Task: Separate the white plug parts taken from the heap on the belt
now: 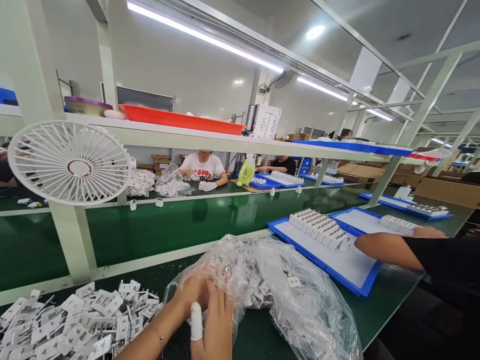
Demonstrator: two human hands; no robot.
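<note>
A clear plastic bag (303, 300) lies crumpled on the green bench, with white plastic parts (262, 290) inside. My left hand (197, 292) reaches in at the bag's near left side. Crumpled film covers its fingers, so what they hold cannot be made out. Right beside it is my right hand (217, 317), its fingers together against the bag's edge and gripping the film. A white finger cot (196, 322) covers my right thumb. To the left of my wrists spreads a heap of flat white parts with metal pins (82, 320).
Blue trays (277, 230) hold rows of white blocks (318, 227) at the right, where a co-worker's arm (386, 250) reaches in. A white fan (78, 167) stands at the left by a post. Across the bench sits another person (202, 167). A shelf (210, 142) runs overhead.
</note>
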